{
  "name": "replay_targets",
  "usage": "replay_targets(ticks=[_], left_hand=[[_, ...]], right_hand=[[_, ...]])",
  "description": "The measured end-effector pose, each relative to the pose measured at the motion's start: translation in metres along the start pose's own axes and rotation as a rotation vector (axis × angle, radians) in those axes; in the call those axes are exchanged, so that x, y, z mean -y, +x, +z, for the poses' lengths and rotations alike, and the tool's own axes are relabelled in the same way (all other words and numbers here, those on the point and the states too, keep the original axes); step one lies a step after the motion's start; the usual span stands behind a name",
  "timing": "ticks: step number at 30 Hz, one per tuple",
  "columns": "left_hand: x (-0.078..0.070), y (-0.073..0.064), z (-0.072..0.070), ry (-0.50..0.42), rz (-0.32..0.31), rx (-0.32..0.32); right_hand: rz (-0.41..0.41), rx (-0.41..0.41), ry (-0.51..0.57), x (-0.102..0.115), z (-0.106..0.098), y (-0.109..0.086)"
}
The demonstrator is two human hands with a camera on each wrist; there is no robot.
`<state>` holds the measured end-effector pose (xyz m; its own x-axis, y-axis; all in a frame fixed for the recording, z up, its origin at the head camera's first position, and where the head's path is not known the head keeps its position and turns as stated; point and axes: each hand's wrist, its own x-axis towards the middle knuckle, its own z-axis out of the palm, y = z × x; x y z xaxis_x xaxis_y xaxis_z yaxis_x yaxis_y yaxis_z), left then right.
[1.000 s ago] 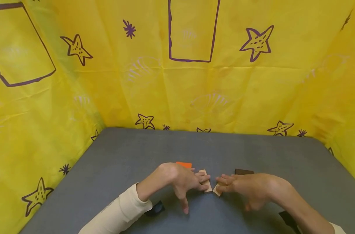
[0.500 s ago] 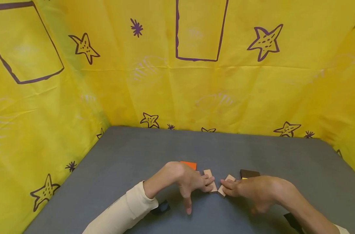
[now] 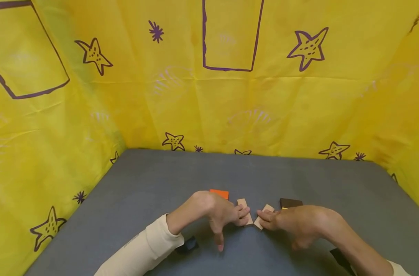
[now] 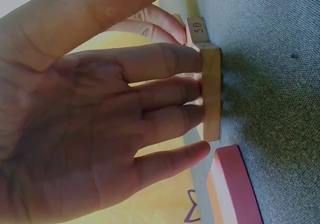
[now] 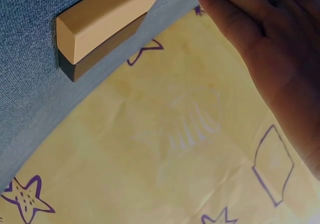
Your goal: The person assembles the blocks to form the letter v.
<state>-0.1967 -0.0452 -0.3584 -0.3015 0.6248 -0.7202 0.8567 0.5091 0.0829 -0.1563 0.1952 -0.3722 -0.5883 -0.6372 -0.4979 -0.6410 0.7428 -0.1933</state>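
Grey table (image 3: 168, 172), left grip (image 3: 222, 212) and right grip (image 3: 293, 223) angled inward, straight-fingered, unclenched, seemingly only touching wooden blocks (image 4: 212, 96)

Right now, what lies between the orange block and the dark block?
In the head view, two pale blocks lie between the orange block and dark block; left hand and right hand touch one each.

Place: we see a screened-off work spot, kind of building unclear
Yellow cloth (image 3: 209, 107): we find it creased, starfish-printed, across the upper frame
Grey tabletop (image 3: 181, 172): we see it across the lower centre
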Motion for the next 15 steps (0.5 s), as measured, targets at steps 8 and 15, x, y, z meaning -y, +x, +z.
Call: replay_targets(ticks=[8, 15], left_hand=[[-0.0054, 0.0015, 0.0028, 0.07, -0.02, -0.01], [-0.0069, 0.0008, 0.0035, 0.102, -0.041, -0.016]], right_hand=[[-0.006, -0.001, 0.015, 0.0006, 0.0017, 0.0016], [-0.006, -0.019, -0.006, 0.0004, 0.0003, 0.0017]])
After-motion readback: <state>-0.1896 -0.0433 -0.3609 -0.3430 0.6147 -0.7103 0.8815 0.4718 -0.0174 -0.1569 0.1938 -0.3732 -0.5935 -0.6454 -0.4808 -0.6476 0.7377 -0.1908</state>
